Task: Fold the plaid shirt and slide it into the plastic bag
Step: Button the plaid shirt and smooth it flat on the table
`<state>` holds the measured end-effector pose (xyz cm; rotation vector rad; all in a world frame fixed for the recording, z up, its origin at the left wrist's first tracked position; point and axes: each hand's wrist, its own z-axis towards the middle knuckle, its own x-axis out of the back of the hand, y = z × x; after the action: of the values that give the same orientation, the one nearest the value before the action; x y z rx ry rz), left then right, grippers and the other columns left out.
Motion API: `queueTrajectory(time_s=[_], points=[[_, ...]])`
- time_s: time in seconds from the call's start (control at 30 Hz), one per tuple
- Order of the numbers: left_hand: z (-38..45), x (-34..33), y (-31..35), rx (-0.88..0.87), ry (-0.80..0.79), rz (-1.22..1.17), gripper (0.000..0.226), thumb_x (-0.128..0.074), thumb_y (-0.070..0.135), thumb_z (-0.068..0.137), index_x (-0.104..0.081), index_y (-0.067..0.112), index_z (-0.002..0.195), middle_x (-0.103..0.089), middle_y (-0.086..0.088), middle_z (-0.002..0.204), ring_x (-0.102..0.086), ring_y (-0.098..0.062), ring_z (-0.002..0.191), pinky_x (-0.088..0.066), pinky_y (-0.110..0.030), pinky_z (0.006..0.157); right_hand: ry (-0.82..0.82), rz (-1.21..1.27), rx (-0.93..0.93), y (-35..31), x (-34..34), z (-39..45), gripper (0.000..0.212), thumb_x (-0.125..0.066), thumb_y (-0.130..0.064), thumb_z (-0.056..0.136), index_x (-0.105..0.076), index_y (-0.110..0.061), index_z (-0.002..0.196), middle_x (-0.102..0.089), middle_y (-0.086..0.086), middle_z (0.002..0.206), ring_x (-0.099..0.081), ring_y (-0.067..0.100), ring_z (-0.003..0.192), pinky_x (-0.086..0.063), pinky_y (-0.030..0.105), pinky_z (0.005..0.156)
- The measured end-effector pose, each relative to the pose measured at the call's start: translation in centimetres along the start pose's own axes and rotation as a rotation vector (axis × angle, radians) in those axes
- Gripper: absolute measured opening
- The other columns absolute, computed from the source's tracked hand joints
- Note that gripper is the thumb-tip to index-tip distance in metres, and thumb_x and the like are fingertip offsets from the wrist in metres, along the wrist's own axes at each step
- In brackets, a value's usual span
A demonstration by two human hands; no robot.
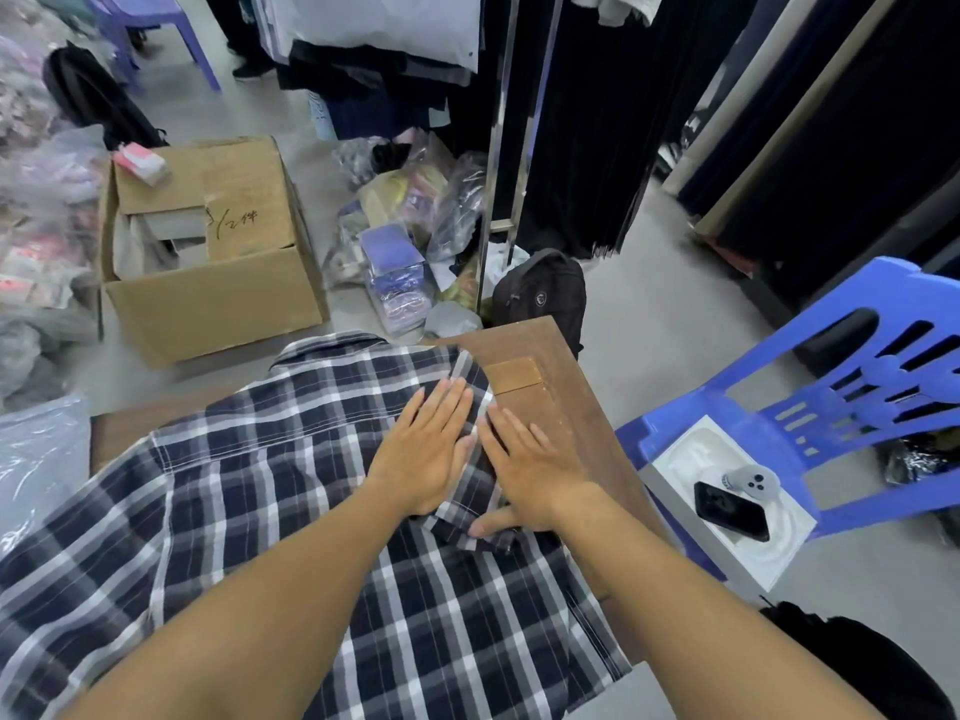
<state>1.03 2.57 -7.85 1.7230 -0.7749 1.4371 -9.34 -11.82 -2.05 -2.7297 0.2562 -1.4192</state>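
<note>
under both flat palms lies the plaid shirt (291, 511), spread back-up over the wooden table (550, 387), collar at the far end beyond the fingertips and hem running toward the wearer below the wrists. the left hand (426, 454) rests wide and flat on the cloth, fingers together and pointing away, holding nothing. just to its right, almost touching it, the right hand (530, 470) also lies spread, fingers over the folded-in right sleeve and side panel, thumb stretched back along the doubled edge; it pins rather than grips. judging by this, the step in hand is the first lengthwise fold: the right side has been laid inward and is being pressed into a crease, while the left side, out past the left forearm, still lies open with its sleeve spread. the next move probably calls for reaching across to that left sleeve, bringing it in to match, then folding hem toward collar so the packet is narrow enough to bag. a clear plastic bag (36, 459) lies far left of the left hand, at the table's edge; whether it is the one meant i cannot tell. to the right of the right hand stands a blue plastic chair (831, 407) with a dark phone (732, 509) on its seat, and beyond the fingertips, on the floor, a cardboard box (208, 283)
</note>
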Motion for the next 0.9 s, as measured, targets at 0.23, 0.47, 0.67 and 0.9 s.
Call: queueTrajectory(time_s=[0.23, 0.47, 0.67, 0.9], points=[[0.1, 1.0, -0.4, 0.008, -0.064, -0.11, 0.064, -0.012, 0.046, 0.105, 0.004, 0.014, 0.158, 0.011, -0.003, 0.167, 0.016, -0.015, 0.152, 0.007, -0.038, 0.125, -0.158, -0.224, -0.053, -0.5, 1.2, 0.4, 0.129, -0.043, -0.088, 0.075, 0.028, -0.013, 0.153, 0.037, 0.009, 0.16, 0.034, 0.026, 0.147, 0.01, 0.053, 0.123], [-7.0, 6.7, -6.9, 0.29, 0.177, -0.261, 0.053, -0.036, 0.038, 0.104, -0.037, 0.012, 0.15, -0.028, -0.008, 0.162, -0.021, -0.023, 0.15, -0.023, -0.044, 0.122, -0.006, -0.266, 0.047, -8.7, 8.7, 3.3, 0.088, -0.035, -0.077, 0.089, -0.038, -0.011, 0.148, -0.03, 0.019, 0.157, -0.025, 0.037, 0.145, -0.036, 0.053, 0.112], [-19.8, 8.6, -14.8, 0.813, 0.287, -0.286, 0.037, -0.051, 0.024, 0.098, -0.056, 0.009, 0.132, -0.054, -0.01, 0.133, -0.045, -0.029, 0.126, -0.042, -0.043, 0.104, 0.152, -0.225, 0.455, -22.2, 9.2, 8.1, 0.057, -0.036, -0.052, 0.103, -0.044, -0.01, 0.141, -0.043, 0.014, 0.146, -0.038, 0.035, 0.132, -0.043, 0.049, 0.098], [-30.1, 7.1, -18.1, 1.247, 0.226, -0.396, 0.056, -0.055, 0.044, 0.097, -0.047, 0.013, 0.142, -0.048, -0.01, 0.143, -0.036, -0.031, 0.136, -0.039, -0.044, 0.107, 0.238, -0.25, 0.644, -30.5, 6.9, 12.6, 0.044, -0.05, -0.007, 0.098, -0.042, -0.012, 0.141, -0.043, 0.013, 0.143, -0.049, 0.037, 0.118, -0.048, 0.047, 0.085]])
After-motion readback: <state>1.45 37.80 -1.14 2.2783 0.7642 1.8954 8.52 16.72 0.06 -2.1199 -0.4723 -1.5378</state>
